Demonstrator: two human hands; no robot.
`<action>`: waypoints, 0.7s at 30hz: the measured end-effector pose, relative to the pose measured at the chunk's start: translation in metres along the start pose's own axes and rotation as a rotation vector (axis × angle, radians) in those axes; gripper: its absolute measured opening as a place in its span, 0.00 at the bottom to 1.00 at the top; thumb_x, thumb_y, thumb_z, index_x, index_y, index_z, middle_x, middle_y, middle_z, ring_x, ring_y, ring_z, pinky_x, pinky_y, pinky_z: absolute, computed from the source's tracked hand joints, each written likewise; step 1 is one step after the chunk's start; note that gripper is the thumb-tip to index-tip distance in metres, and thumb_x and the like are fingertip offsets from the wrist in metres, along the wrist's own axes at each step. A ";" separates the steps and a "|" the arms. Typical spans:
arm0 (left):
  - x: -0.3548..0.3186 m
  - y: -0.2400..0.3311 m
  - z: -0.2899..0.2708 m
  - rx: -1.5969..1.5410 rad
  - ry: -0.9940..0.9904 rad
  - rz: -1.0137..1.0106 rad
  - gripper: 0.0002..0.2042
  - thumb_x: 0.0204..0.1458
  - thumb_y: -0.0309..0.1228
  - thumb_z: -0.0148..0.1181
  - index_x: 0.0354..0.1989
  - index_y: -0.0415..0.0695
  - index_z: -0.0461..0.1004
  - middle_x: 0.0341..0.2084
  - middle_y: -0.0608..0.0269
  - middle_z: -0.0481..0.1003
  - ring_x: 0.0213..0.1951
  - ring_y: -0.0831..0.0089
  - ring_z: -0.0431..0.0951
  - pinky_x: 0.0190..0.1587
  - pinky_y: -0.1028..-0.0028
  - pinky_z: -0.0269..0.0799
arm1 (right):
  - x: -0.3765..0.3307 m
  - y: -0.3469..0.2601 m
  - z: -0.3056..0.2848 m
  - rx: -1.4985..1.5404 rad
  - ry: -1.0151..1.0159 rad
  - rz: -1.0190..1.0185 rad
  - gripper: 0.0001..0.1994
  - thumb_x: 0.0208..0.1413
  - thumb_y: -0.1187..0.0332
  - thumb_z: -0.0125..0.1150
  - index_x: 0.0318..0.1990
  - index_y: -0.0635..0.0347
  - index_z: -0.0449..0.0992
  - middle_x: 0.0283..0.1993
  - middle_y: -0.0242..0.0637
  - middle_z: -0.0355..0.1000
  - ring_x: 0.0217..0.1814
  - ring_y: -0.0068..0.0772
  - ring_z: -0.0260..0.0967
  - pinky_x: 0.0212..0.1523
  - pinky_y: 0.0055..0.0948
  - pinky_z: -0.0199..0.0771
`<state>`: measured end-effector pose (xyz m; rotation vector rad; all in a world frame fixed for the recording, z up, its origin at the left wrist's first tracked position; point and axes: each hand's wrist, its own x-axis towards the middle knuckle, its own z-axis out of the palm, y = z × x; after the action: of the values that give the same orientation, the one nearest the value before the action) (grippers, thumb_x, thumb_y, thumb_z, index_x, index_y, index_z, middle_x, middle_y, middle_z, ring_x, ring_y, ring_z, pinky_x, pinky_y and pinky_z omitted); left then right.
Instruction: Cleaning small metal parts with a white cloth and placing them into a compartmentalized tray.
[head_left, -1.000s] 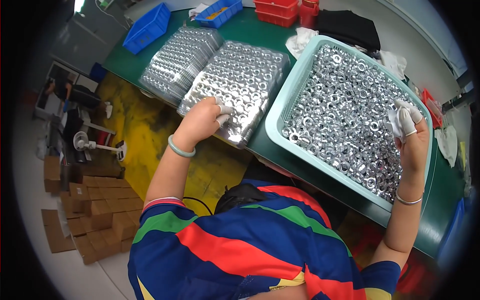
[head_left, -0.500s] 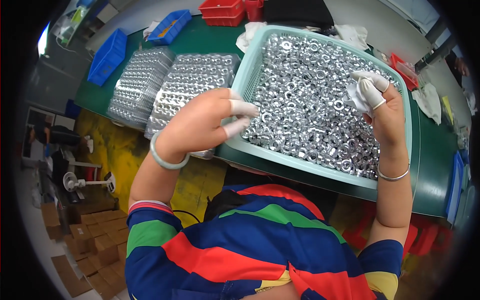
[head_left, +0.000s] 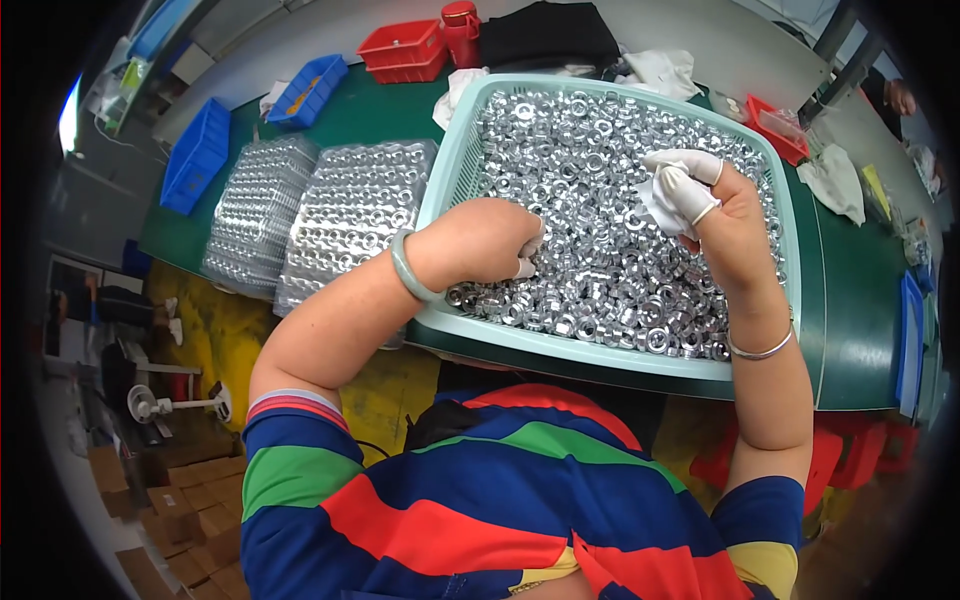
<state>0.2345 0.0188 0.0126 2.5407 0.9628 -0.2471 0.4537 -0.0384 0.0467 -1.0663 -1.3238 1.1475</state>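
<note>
A pale green plastic basket (head_left: pixel 452 185), heaped with shiny metal nuts (head_left: pixel 600 190), was taken as the landmark; it stood on a green table (head_left: pixel 850 300). The left hand (head_left: pixel 485 240) was seen inside the basket at its near left corner, curled into a loose fist and pressed down among the nuts, fingertips in white finger cots buried in the pile. Whether any nuts were gripped could not be told, as the fingers were turned under. A jade-green bangle (head_left: pixel 408 270) was worn at that wrist, over the basket's near rim.

The right hand (head_left: pixel 725 215) was held above the right half of the basket, fingers bunched narrowly around a crumpled white cloth (head_left: pixel 655 200), with cotted fingertips raised. A thin silver bracelet (head_left: pixel 760 350) was noted at that wrist, over the basket's near right rim.

Just left of the basket, two clear blister trays (head_left: pixel 350 215) filled with nuts in rows were laid side by side. Beyond the basket's far left corner, blue bins (head_left: pixel 305 90) and a red bin (head_left: pixel 405 50) were recorded; beyond its far rim, a black cloth bundle (head_left: pixel 545 35) and white rags (head_left: pixel 655 70).
</note>
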 end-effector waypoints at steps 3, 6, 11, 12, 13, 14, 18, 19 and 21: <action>0.000 0.002 -0.003 0.008 -0.037 0.008 0.12 0.38 0.31 0.59 0.34 0.41 0.73 0.21 0.56 0.70 0.27 0.60 0.71 0.31 0.68 0.66 | -0.001 -0.002 -0.001 0.025 0.009 -0.013 0.10 0.52 0.68 0.50 0.39 0.60 0.72 0.22 0.26 0.68 0.16 0.07 0.53 0.12 0.09 0.48; -0.003 0.005 -0.011 -0.195 0.096 0.016 0.13 0.40 0.28 0.59 0.36 0.39 0.72 0.22 0.59 0.72 0.26 0.68 0.72 0.30 0.74 0.68 | -0.002 -0.012 0.000 0.013 0.021 0.045 0.10 0.52 0.67 0.50 0.40 0.60 0.72 0.22 0.26 0.68 0.16 0.07 0.53 0.12 0.09 0.48; 0.004 0.012 -0.035 -0.874 0.264 0.036 0.11 0.43 0.25 0.58 0.35 0.35 0.72 0.24 0.61 0.74 0.29 0.76 0.74 0.35 0.77 0.70 | 0.003 -0.015 -0.006 0.006 0.071 0.103 0.12 0.51 0.69 0.50 0.44 0.58 0.70 0.26 0.26 0.69 0.16 0.08 0.54 0.13 0.08 0.51; 0.008 0.018 -0.039 -1.082 0.279 0.055 0.10 0.43 0.25 0.58 0.35 0.36 0.72 0.23 0.61 0.74 0.29 0.76 0.73 0.34 0.77 0.70 | 0.002 -0.022 -0.009 0.000 0.045 0.124 0.14 0.49 0.71 0.51 0.45 0.61 0.67 0.30 0.28 0.68 0.19 0.10 0.57 0.16 0.10 0.56; 0.011 0.024 -0.045 -1.291 0.289 0.074 0.10 0.43 0.26 0.59 0.35 0.37 0.72 0.23 0.61 0.73 0.28 0.77 0.73 0.33 0.78 0.70 | 0.003 -0.021 -0.011 -0.007 0.055 0.115 0.14 0.49 0.71 0.51 0.45 0.61 0.67 0.30 0.28 0.68 0.19 0.10 0.57 0.16 0.10 0.56; 0.013 0.032 -0.050 -1.330 0.279 0.077 0.08 0.44 0.26 0.58 0.33 0.39 0.72 0.21 0.63 0.72 0.27 0.77 0.73 0.31 0.79 0.70 | 0.005 -0.016 -0.012 0.065 0.068 0.063 0.14 0.48 0.72 0.52 0.45 0.62 0.67 0.31 0.29 0.68 0.22 0.11 0.58 0.19 0.11 0.58; 0.032 0.039 -0.057 -1.374 0.143 0.103 0.06 0.47 0.28 0.55 0.31 0.39 0.71 0.23 0.64 0.71 0.26 0.75 0.72 0.31 0.79 0.71 | 0.012 -0.015 -0.024 0.219 0.052 -0.017 0.13 0.47 0.74 0.54 0.42 0.63 0.67 0.33 0.32 0.68 0.28 0.15 0.62 0.25 0.14 0.62; 0.036 0.043 -0.057 -1.372 0.136 0.113 0.06 0.47 0.28 0.55 0.31 0.39 0.71 0.23 0.64 0.71 0.26 0.75 0.72 0.31 0.79 0.71 | 0.013 -0.012 -0.028 0.269 0.033 -0.037 0.12 0.47 0.73 0.54 0.41 0.62 0.68 0.34 0.32 0.68 0.29 0.15 0.63 0.24 0.14 0.62; 0.041 0.049 -0.054 -1.576 0.122 0.176 0.07 0.47 0.28 0.54 0.32 0.39 0.70 0.26 0.62 0.72 0.28 0.75 0.73 0.32 0.80 0.71 | 0.012 -0.012 -0.030 0.276 0.049 -0.065 0.11 0.47 0.73 0.55 0.40 0.60 0.69 0.34 0.31 0.69 0.30 0.16 0.64 0.24 0.13 0.61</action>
<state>0.2991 0.0336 0.0644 1.1360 0.5274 0.5376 0.4826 -0.0268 0.0604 -0.8387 -1.1164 1.2072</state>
